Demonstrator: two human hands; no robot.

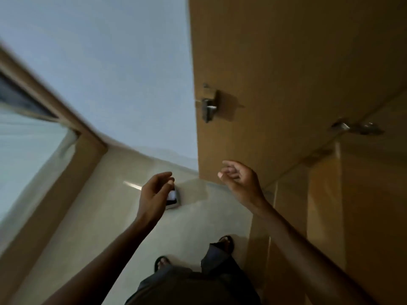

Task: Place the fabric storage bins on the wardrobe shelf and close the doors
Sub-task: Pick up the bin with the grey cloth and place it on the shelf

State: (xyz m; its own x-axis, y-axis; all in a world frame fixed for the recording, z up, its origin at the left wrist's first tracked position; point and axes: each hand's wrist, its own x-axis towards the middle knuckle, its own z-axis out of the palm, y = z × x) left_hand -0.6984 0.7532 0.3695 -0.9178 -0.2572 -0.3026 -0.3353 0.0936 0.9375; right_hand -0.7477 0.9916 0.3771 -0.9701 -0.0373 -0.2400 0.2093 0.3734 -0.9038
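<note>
A tan wooden wardrobe (286,62) fills the right side of the view. One door carries a metal handle (208,106), and a second metal handle (356,128) sits further right by the seam between doors. No fabric storage bin is in view. My left hand (155,194) hovers over the floor with loosely curled fingers and holds nothing. My right hand (239,179) is raised near the wardrobe's lower corner, fingers apart and empty, not touching the door.
A small dark and white object (174,198) lies on the pale tiled floor (99,216) just behind my left hand. A window with a wooden frame (55,106) runs along the left. My legs and sandalled feet (161,261) stand below. The picture is blurred.
</note>
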